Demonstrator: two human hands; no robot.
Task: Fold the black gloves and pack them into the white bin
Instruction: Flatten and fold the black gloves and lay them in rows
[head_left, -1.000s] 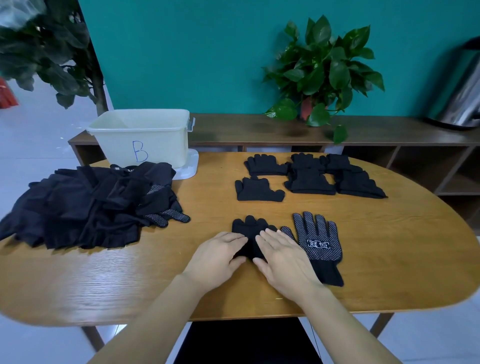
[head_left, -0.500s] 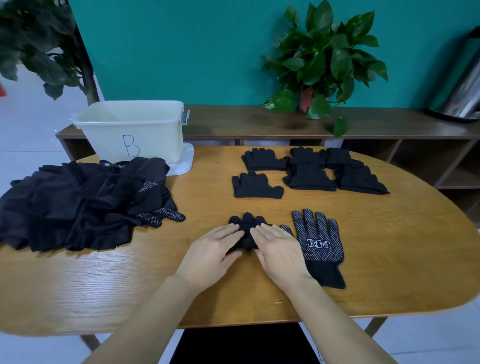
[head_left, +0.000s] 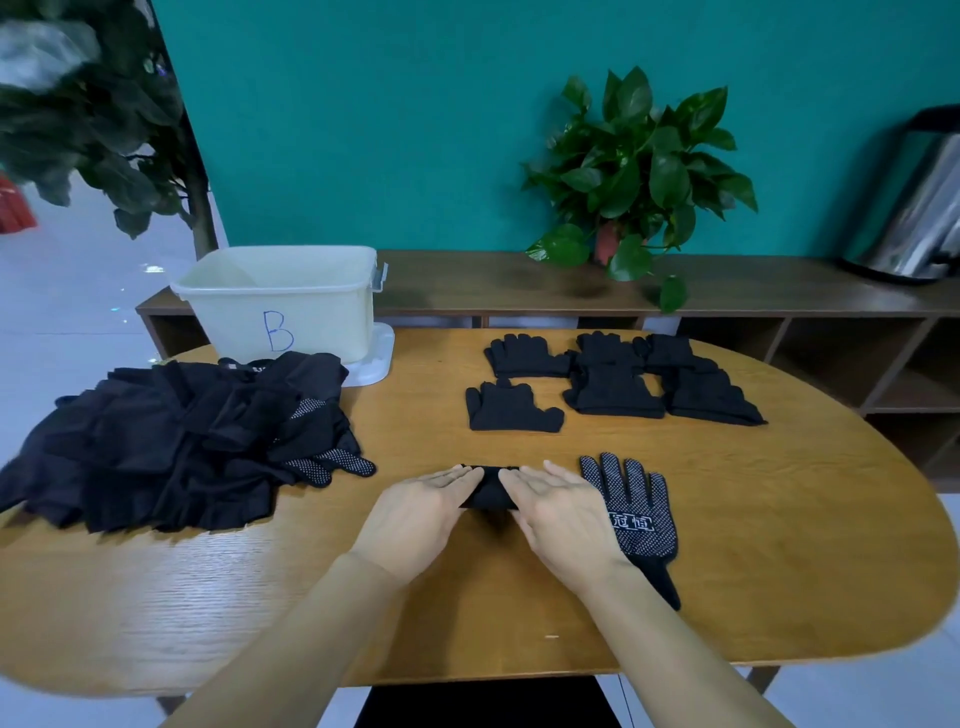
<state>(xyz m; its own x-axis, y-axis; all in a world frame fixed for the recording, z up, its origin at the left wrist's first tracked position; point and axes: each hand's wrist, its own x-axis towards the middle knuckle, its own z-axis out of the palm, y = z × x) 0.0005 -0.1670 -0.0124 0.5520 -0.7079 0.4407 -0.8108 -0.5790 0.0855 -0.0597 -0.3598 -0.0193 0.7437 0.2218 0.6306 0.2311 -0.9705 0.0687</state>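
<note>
A small black glove (head_left: 488, 493) lies folded into a short bundle on the wooden table (head_left: 779, 545), near its front. My left hand (head_left: 415, 514) and my right hand (head_left: 561, 514) both lie on it, one on each side, fingers pointing away from me and covering most of it. Right of my right hand lies a flat black glove with white dots (head_left: 636, 514), palm up. The white bin (head_left: 280, 301), marked "B", stands at the table's back left on its lid. What it holds is hidden.
A large heap of unfolded black gloves (head_left: 171, 441) covers the table's left side. Several folded black gloves (head_left: 613, 384) lie in rows at the back middle. Behind the table are a low wooden shelf (head_left: 779, 296), a potted plant (head_left: 634, 176) and a metal container (head_left: 919, 208).
The glove's fingers, which stuck out beyond my hands before, are now tucked in, so the glove is a shorter bundle. Both hands slid slightly forward over it.
</note>
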